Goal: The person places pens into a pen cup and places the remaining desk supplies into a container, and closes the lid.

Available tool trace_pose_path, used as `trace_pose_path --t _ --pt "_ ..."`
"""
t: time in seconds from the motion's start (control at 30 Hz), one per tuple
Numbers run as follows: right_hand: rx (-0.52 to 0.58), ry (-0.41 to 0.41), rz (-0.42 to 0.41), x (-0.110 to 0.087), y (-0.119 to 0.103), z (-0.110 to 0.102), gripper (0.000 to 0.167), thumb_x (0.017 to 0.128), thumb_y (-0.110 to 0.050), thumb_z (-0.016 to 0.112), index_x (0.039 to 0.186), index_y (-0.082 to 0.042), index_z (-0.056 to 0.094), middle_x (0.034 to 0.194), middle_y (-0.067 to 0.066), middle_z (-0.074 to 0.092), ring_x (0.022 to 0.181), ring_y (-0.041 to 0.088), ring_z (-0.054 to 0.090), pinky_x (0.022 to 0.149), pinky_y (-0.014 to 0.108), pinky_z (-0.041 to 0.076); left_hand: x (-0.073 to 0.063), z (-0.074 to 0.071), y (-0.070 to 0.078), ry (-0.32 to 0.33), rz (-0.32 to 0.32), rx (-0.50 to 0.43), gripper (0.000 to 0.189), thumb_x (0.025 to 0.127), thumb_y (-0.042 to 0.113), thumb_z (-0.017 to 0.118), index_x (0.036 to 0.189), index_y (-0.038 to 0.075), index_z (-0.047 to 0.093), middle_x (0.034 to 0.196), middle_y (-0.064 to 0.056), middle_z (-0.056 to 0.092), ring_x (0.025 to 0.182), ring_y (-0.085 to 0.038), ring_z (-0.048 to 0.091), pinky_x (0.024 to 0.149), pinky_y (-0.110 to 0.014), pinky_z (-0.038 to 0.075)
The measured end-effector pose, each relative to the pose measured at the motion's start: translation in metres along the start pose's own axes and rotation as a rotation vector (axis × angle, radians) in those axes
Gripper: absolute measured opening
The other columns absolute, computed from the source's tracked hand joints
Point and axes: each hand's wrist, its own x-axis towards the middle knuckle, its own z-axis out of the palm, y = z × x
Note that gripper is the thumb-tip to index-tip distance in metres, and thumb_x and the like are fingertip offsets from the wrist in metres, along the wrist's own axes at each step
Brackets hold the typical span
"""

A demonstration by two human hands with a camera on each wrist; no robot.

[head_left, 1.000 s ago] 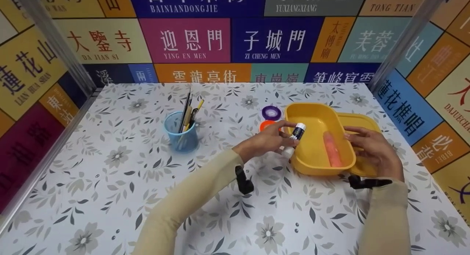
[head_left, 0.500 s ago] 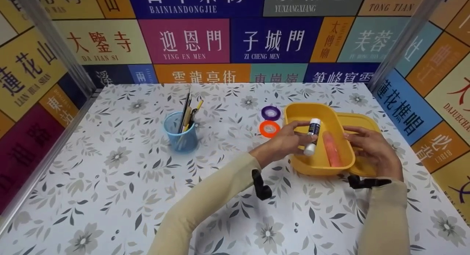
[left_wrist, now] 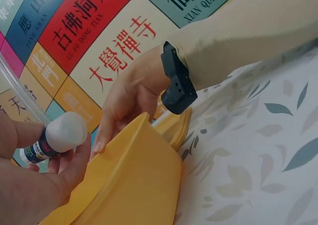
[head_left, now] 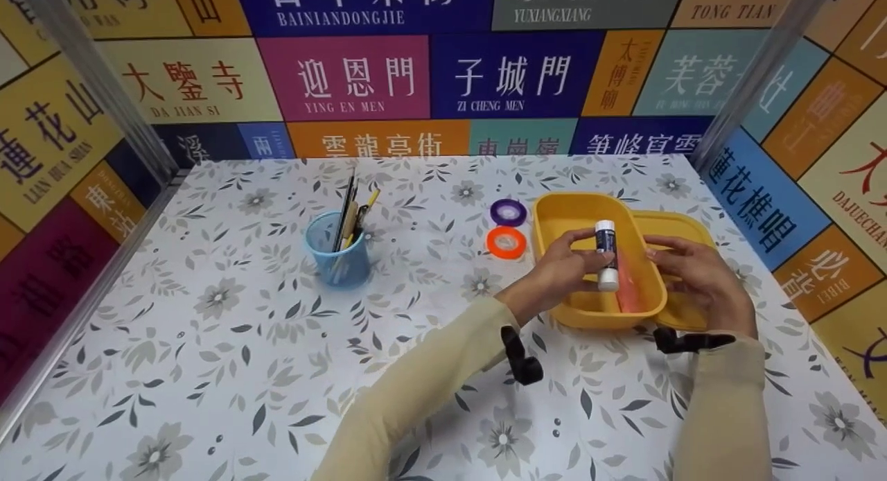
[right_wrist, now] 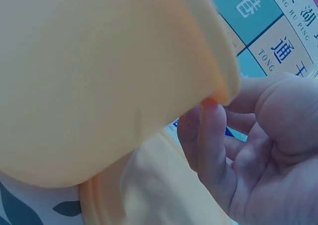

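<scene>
Over the mouth of the yellow box [head_left: 565,211], as I see it, hangs a glue stick [head_left: 606,256], pinched between the thumb and fingers of the left hand [head_left: 558,269], which reaches in from the box's left. The tube's long axis runs roughly from the near side of the table toward the far side, one white end toward the person and the other away; how steeply it tips I can't tell. That line lies close to the lengthwise run of the box, and nearly alongside the pinkish thing [head_left: 628,287] lying in there, though less slanted. The left wrist view shows the stick apart from the rim, so nothing supports it but those fingers. The right hand [head_left: 707,276] is at the opposite long side, its fingertips bent about the rim, pinching the wall; the stick sits between the two hands but belongs to the left, the nearer one. A yellow lid [head_left: 682,226] lies beside the box, under the right hand. Off to the box's left sit an orange tape roll [head_left: 491,244] and a purple one, and well apart, the blue pen cup [head_left: 341,265].
</scene>
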Motion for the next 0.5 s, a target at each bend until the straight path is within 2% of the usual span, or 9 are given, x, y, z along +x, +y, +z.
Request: trace_pose_path --t 0.07,0.2,0.33,0.5 --pt "0.009 0.001 -0.005 0.000 0.000 0.000 0.075 0.089 -0.051 0.069 0.155 -0.032 0.038 0.128 -0.016 0.055 0.116 0.011 0.056 0.092 0.021 0.054 0.002 0.003 -0.002 0.012 0.017 -0.016 0.044 0.095 0.006 0.065 0.136 0.016 0.051 0.108 -0.011 0.070 0.097 -0.024 0.069 0.092 -0.048 0.060" --pt "0.015 0.006 -0.008 0.000 0.000 0.001 0.074 0.090 -0.050 0.069 0.154 -0.031 0.039 0.126 -0.017 0.056 0.113 0.011 0.057 0.092 0.022 0.054 0.007 0.012 -0.006 0.085 0.006 0.001 0.044 0.094 0.005 0.065 0.135 0.013 0.051 0.103 -0.012 0.069 0.092 -0.023 0.069 0.086 -0.046 0.062" --pt "0.013 0.015 -0.005 0.000 0.000 0.001 0.072 0.091 -0.048 0.069 0.154 -0.031 0.039 0.123 -0.017 0.058 0.112 0.011 0.058 0.091 0.022 0.054 0.013 0.021 -0.010 0.188 -0.050 0.090 0.044 0.093 0.005 0.067 0.134 0.013 0.052 0.102 -0.011 0.067 0.086 -0.023 0.069 0.078 -0.042 0.063" --pt "0.023 0.018 0.006 -0.001 -0.002 0.002 0.073 0.090 -0.049 0.069 0.154 -0.030 0.039 0.119 -0.019 0.061 0.112 0.012 0.057 0.091 0.023 0.054 0.015 0.029 -0.012 0.287 -0.113 0.171 0.044 0.092 0.003 0.067 0.134 0.011 0.055 0.106 -0.010 0.067 0.086 -0.023 0.069 0.076 -0.039 0.063"
